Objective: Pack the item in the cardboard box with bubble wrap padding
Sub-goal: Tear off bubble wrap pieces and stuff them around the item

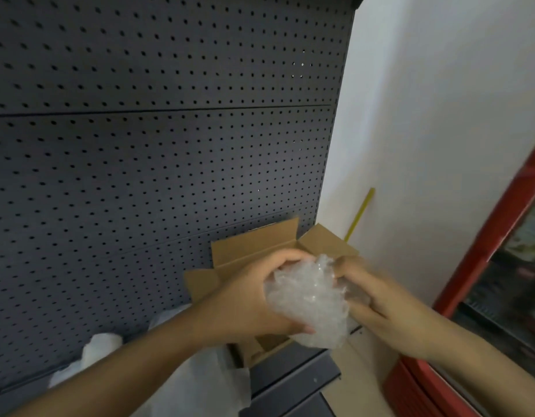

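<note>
An open cardboard box [254,246] stands on a dark shelf with its flaps spread outward. Just above its opening I hold a crumpled bundle of clear bubble wrap [308,299]. My left hand [254,296] grips the bundle from the left side, fingers curled over its top and thumb under it. My right hand [371,299] holds the bundle from the right, slightly blurred. Whether an item is inside the wrap cannot be made out. The box's inside is mostly hidden behind my hands.
A dark pegboard back panel [158,139] rises behind the shelf. More bubble wrap or plastic sheet [212,383] lies on the shelf at the left. A white wall [425,130] and a red-framed cabinet [482,251] stand at the right.
</note>
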### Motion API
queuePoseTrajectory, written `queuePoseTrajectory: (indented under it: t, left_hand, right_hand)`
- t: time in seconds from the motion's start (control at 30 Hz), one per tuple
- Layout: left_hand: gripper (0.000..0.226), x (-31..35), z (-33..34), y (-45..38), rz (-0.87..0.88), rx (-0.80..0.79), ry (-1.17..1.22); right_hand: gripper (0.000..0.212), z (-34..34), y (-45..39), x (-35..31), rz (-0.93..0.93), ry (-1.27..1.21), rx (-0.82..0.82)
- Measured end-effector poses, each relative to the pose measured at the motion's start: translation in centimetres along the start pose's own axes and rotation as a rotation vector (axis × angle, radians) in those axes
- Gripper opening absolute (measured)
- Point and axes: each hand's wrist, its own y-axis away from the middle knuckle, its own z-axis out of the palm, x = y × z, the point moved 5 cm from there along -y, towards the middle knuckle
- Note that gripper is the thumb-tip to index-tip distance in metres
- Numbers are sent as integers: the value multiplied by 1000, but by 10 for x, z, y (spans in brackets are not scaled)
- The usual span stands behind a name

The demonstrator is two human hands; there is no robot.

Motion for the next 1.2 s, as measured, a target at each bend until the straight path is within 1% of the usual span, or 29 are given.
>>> queuePoseTrajectory:
  t: [0.1, 0.27, 0.4, 0.47, 0.53, 0.57, 0.6, 0.63, 0.67, 0.7, 0.77, 0.8, 0.87, 0.9, 0.93, 0.97, 1.0, 1.07, 1.13, 1.2]
  left_hand:
    - [66, -19, -2, -32, -39, -23, -4]
    - [54, -58, -2, -82, -126, -24, -15]
    - [45, -98, 7, -111, -219, -32, -51]
    - [41, -117, 10, -124, -279, -14, -16]
    - [41, -133, 11, -137, -342, 7, 8]
    - [40, -139, 12, -144, -371, 19, 21]
    - [39, -145, 13, -151, -396, 32, 26]
    - [37, -149, 15, -158, -414, 47, 22]
    - [36, -152, 16, -166, -425, 62, 2]
    - [34, -155, 16, -174, -429, 78, -24]
    - [31, -158, 16, -189, -432, 116, -86]
    - [30, -161, 14, -197, -434, 141, -107]
    - [28, -167, 12, -208, -445, 195, -136]
    - [29, -171, 10, -213, -443, 234, -174]
    - [32, -175, 8, -216, -435, 274, -228]
    - [37, -179, 5, -218, -427, 313, -281]
    - [44, -183, 4, -217, -432, 348, -328]
    - [64, -198, -1, -208, -467, 401, -431]
    - [76, -216, -6, -192, -543, 400, -541]
    - [71, -234, -8, -174, -672, 348, -578]
  right_hand:
    - [22, 6, -20, 30, -40, 76, -62]
    - [24, 13, -46, 72, -72, 165, -158]
    - [36, 21, -47, 107, -20, 169, -211]
    - [48, 24, -50, 120, 15, 159, -297]
    - [55, 31, -57, 139, 52, 166, -360]
    - [53, 36, -61, 148, 39, 208, -368]
    - [48, 37, -68, 158, -26, 295, -327]
    - [43, 37, -75, 168, -30, 302, -316]
    - [39, 34, -82, 175, -38, 375, -300]
    - [36, 33, -88, 185, -9, 386, -350]
    - [36, 38, -96, 207, 1, 234, -455]
    - [37, 39, -101, 218, 8, 140, -465]
    - [47, 39, -118, 236, 72, 16, -400]
    - [56, 44, -127, 247, 127, -17, -421]
    - [62, 52, -137, 253, 135, -19, -450]
    - [60, 62, -147, 260, 132, 25, -487]
    - [53, 72, -155, 264, 114, 88, -538]
    - [44, 89, -168, 272, 80, 195, -604]
    - [45, 102, -176, 286, 104, 210, -580]
    - [49, 110, -182, 296, 135, 188, -515]
